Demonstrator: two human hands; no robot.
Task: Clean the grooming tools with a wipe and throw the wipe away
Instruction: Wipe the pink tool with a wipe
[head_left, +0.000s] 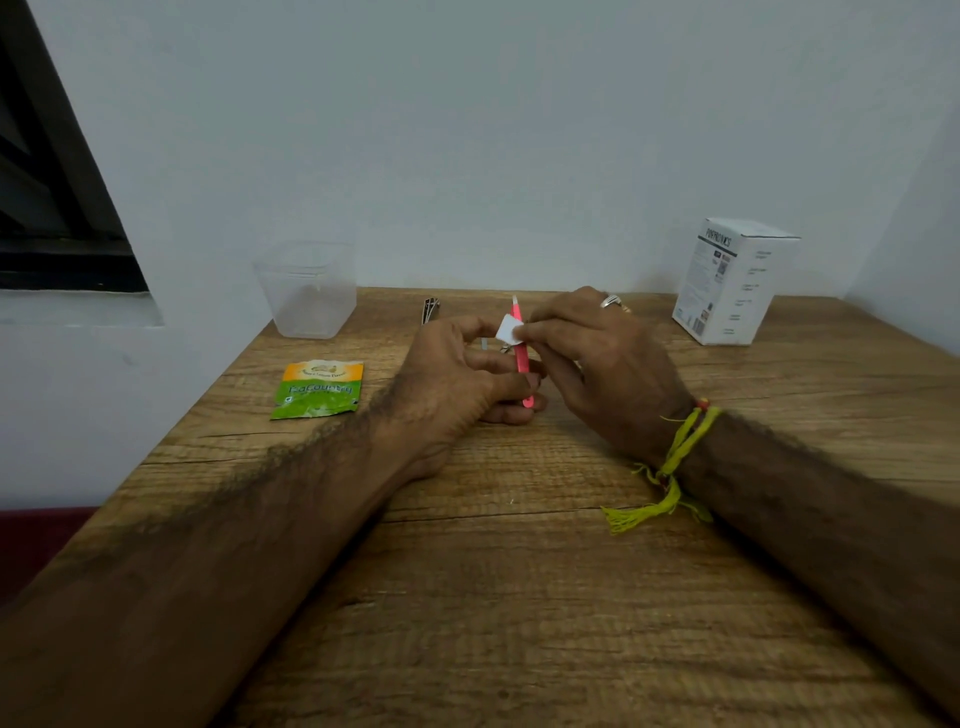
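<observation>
here, at the far left, a dark window frame (57, 208) sits in the pale wall (493, 130). along the left edge of the wooden counter (519, 571), a clear plastic cup (307, 291) stands upright near the wall, and a green and orange sachet (318, 388) lies flat nearer the person, well apart from the cup and with its top edge looking torn. further right, close to the wall, a small dark metal tool (430, 310) lies on the counter; too small to tell what kind it is.

in the middle, the left hand (457, 384) rests on the counter with its fingers curled, its grip closed around the lower part of a pink grooming tool (521, 353), which stands nearly upright with its pale tip pointing up toward the wall. a small white wipe (509, 329) is folded against the upper half of that pink tool. something small and pale shows just behind the left fingers, too hidden to identify.

the right hand (608, 364) meets the left from the other side, its thumb and fingertips pinching the wipe onto the tool, so its grip is closed on the wipe. a ring (612, 301) sits on one finger and a yellow thread band (675, 457) is tied at the wrist, its frayed end trailing on the counter. at the far right a white carton (732, 283) stands upright near the wall.
</observation>
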